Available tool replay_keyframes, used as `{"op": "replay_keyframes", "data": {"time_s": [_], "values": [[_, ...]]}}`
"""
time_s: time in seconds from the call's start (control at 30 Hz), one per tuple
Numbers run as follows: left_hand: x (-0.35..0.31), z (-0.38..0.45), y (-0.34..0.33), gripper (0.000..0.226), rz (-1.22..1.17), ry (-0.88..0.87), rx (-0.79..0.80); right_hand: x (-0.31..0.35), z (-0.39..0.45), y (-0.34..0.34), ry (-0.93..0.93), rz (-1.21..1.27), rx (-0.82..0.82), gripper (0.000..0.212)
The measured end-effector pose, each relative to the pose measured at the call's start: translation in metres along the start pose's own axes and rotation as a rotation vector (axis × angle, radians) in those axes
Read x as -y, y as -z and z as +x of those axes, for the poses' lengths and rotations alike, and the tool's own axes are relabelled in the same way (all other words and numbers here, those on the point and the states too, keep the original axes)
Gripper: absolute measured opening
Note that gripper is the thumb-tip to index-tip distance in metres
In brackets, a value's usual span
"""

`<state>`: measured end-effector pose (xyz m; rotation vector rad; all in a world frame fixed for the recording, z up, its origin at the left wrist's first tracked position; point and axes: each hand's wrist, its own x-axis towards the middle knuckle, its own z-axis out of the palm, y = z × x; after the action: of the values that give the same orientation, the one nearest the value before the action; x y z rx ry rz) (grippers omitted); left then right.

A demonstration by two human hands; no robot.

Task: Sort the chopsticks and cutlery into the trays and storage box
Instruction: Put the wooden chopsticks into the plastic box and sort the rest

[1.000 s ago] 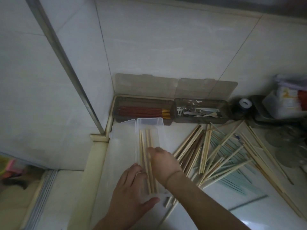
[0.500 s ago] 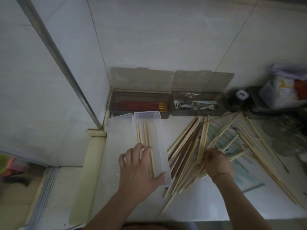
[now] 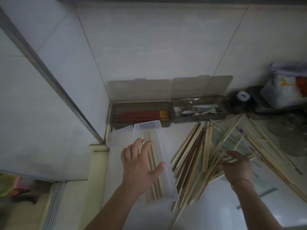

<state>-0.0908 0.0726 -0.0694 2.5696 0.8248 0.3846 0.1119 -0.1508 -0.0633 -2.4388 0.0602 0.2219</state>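
Note:
A clear plastic storage box point(image 3: 163, 147) lies lengthwise on the white counter with several light bamboo chopsticks point(image 3: 153, 190) inside. My left hand point(image 3: 141, 165) rests flat over the box, fingers spread. To the right sprawls a loose pile of bamboo and darker chopsticks point(image 3: 194, 156). My right hand point(image 3: 236, 165) reaches into that pile, its fingertips touching light sticks; the frame is blurred there and I cannot tell whether they grip one. Against the wall stand two grey trays: the left tray point(image 3: 141, 125) with red chopsticks point(image 3: 141, 115), the right tray point(image 3: 199, 118) with metal cutlery point(image 3: 197, 110).
The clear box's lid point(image 3: 120, 138) lies open to its left. Both trays' lids point(image 3: 171, 87) lean on the tiled wall. A dark holder point(image 3: 242, 98) and a plastic container point(image 3: 285, 90) stand at the back right. The counter ends at a ledge point(image 3: 98, 147) on the left.
My right hand left the clear box and moved right into the loose pile. My left hand slid from the box's near end up over its middle.

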Motion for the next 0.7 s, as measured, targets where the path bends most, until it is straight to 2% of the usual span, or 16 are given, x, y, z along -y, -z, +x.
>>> {"op": "replay_keyframes", "data": {"time_s": [0.1, 0.17, 0.23, 0.33, 0.43, 0.5, 0.6, 0.7], "values": [[0.011, -0.01, 0.0, 0.066, -0.067, -0.049, -0.005, 0.025, -0.029, 0.029, 0.057, 0.169, 0.003, 0.039], [0.015, -0.015, -0.002, 0.064, -0.109, -0.047, -0.014, 0.047, -0.057, 0.035, 0.125, 0.326, 0.162, 0.045], [0.015, -0.016, -0.003, 0.058, -0.198, -0.047, -0.057, 0.066, -0.08, 0.024, 0.272, 0.407, 0.354, 0.056], [0.011, -0.016, -0.004, 0.051, -0.324, -0.008, -0.089, 0.09, -0.104, -0.016, 0.604, 0.202, 0.44, 0.052], [0.009, -0.02, -0.007, 0.05, -0.36, -0.006, -0.089, 0.097, -0.122, -0.059, 0.822, 0.044, 0.522, 0.033], [0.01, -0.022, -0.007, 0.056, -0.375, -0.005, -0.08, 0.093, -0.127, -0.084, 0.795, -0.111, 0.658, 0.032], [0.01, -0.021, -0.003, 0.068, -0.399, -0.002, -0.077, 0.089, -0.128, -0.109, 0.711, -0.492, 0.747, 0.032], [0.011, -0.022, -0.001, 0.069, -0.392, -0.012, -0.088, 0.083, -0.133, -0.118, 0.68, -0.575, 0.826, 0.026]]}}
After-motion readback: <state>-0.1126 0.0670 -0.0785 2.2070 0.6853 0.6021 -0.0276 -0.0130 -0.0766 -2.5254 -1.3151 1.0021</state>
